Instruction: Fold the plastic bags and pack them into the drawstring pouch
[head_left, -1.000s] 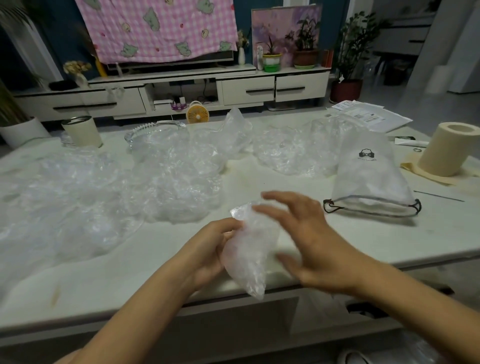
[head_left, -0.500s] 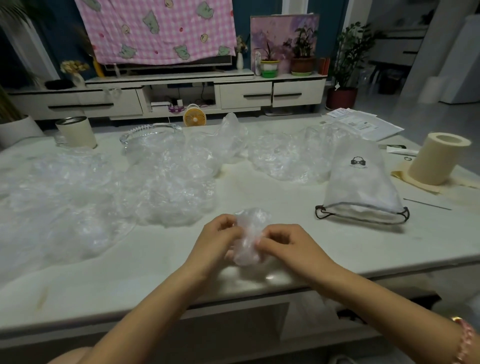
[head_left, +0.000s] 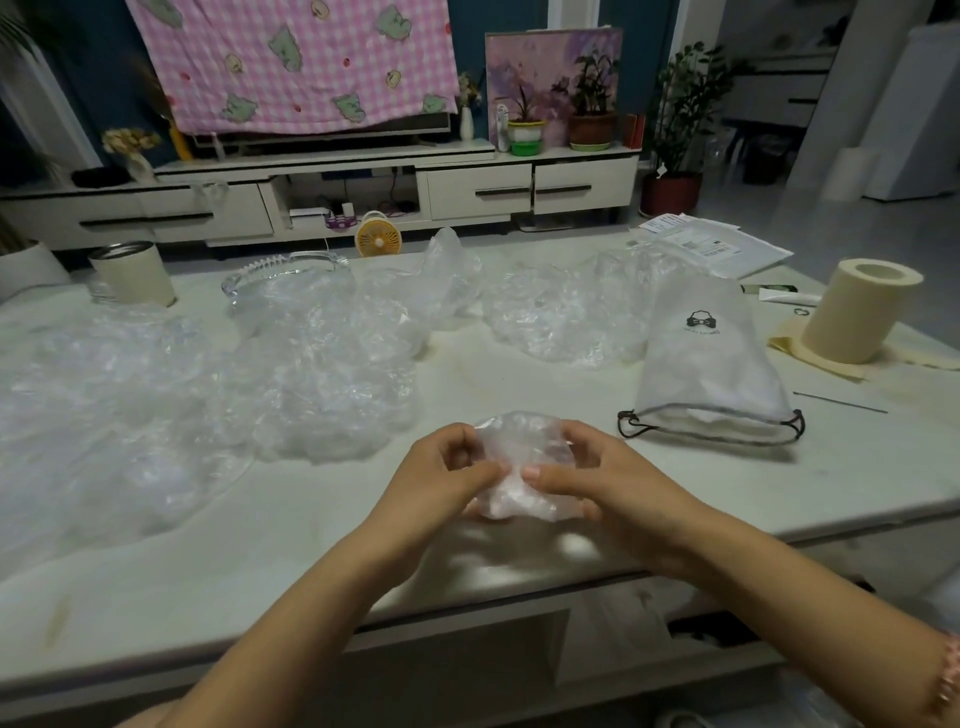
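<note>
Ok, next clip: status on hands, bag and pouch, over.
Left hand and right hand both pinching one bunched plastic bag. Drawstring pouch lying right of it, mouth open. Loose bags heaped left, off the route to the pouch.

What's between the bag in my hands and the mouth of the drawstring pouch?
Nothing visible. The left hand and right hand hold the plastic bag left of the drawstring pouch; only bare table lies between it and the pouch's mouth.

Drawstring pouch (head_left: 709, 364) — black bow-tie logo, tiny lettering beneath, likely brand, unreadable; papers (head_left: 714, 249) — print illegible.
</note>
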